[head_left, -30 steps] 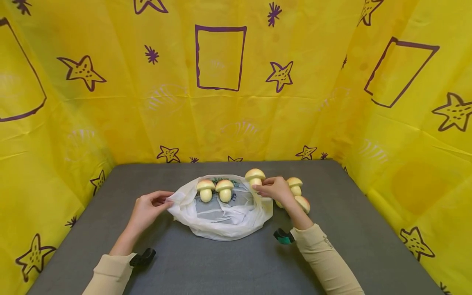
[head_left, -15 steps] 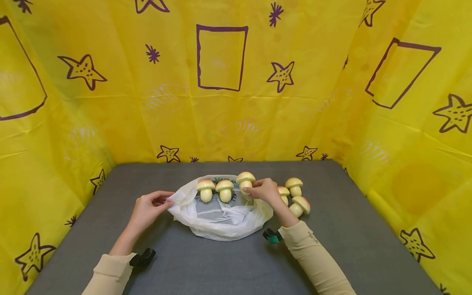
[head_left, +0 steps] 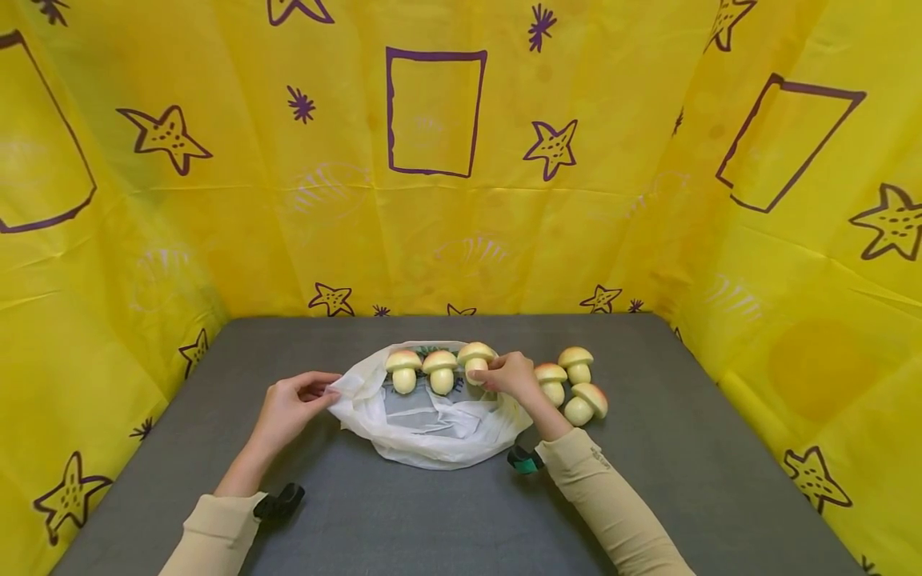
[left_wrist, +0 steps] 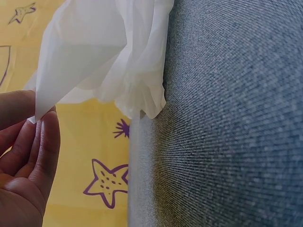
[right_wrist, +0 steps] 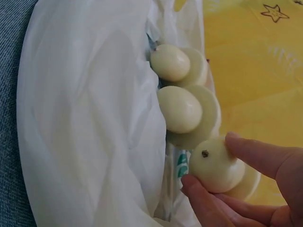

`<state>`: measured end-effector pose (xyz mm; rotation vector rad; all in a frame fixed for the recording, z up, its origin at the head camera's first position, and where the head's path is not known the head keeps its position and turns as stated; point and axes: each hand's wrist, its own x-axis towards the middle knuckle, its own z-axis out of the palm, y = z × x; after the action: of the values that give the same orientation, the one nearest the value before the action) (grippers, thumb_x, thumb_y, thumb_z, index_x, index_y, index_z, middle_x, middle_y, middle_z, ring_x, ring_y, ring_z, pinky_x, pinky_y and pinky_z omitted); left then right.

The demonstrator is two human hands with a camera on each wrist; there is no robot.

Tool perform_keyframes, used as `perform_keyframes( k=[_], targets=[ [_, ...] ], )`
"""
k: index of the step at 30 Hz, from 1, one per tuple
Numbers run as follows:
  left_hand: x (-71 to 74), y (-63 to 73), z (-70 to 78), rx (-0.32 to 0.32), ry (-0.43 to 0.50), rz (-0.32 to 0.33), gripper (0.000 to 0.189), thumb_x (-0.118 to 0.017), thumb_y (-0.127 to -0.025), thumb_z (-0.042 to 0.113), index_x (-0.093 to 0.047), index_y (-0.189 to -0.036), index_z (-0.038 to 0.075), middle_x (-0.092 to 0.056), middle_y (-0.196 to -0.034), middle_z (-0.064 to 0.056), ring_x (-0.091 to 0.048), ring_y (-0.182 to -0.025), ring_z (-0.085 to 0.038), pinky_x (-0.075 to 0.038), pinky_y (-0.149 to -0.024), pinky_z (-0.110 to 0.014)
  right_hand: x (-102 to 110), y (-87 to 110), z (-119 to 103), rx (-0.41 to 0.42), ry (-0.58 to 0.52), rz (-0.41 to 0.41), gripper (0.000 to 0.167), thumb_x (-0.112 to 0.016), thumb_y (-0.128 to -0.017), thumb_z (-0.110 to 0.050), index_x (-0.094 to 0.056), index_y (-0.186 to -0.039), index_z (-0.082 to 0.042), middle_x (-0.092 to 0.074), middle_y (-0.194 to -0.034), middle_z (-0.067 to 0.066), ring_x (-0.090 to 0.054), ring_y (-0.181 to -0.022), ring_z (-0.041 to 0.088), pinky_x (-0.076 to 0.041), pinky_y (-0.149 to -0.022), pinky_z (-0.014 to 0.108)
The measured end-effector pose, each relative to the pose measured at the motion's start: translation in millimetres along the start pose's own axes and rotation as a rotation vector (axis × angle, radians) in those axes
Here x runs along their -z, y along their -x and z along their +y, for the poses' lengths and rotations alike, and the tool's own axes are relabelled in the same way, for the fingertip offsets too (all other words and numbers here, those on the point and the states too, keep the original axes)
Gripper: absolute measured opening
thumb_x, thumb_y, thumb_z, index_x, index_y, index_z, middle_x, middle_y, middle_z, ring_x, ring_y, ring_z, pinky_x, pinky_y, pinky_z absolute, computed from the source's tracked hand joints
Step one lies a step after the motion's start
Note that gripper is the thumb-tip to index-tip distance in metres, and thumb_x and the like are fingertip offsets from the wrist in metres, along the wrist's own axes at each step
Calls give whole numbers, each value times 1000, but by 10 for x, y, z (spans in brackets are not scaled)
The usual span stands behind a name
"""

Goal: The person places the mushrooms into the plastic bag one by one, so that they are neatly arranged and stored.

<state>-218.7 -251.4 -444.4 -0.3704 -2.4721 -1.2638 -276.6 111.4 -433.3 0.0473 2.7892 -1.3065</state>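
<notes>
Head view shows us the left hand (head_left: 290, 404), thumb and fingers pinching the left rim of the bag (head_left: 435, 456). We see the right hand (head_left: 510, 374) with thumb and fingertips clamped on one mushroom (head_left: 475, 357) at the right of the bag's mouth, just beside two mushrooms (head_left: 441, 370) in it. Three mushrooms (head_left: 585, 405) are on the table (head_left: 389, 520), right of the bag.
</notes>
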Motion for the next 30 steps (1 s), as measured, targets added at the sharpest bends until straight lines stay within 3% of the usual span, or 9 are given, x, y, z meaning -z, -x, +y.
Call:
perform_keyframes(
  k=[11,22,30],
  targets=[
    [-6,-11,-44,2,-16,6,24,-79,-77,16,-73,-100,10,-70,-83,-6,-60,-65,-4,-50,-58,-16,-42,-14,47,15,132,4,37,-77,-75,-44,-75,-69,-7,-70,-63,8,-62,-58,14,-40,-53,21],
    [9,-4,-2,3,-31,2,24,-78,-78,18,-73,-101,14,-69,-83,-3,-60,-65,-4,-51,-58,-17,-63,-34,93,6,164,18,36,-78,-73,-45,-77,-74,-9,-69,-60,4,-62,-65,14,-47,-68,28],
    [14,-6,12,11,-35,7,24,-79,-78,18,-73,-101,14,-69,-83,-2,-60,-65,-5,-51,-58,-17,-73,-73,106,-5,156,-9,36,-79,-73,-45,-75,-72,-9,-69,-60,4,-63,-57,11,-43,-58,23]
  ],
)
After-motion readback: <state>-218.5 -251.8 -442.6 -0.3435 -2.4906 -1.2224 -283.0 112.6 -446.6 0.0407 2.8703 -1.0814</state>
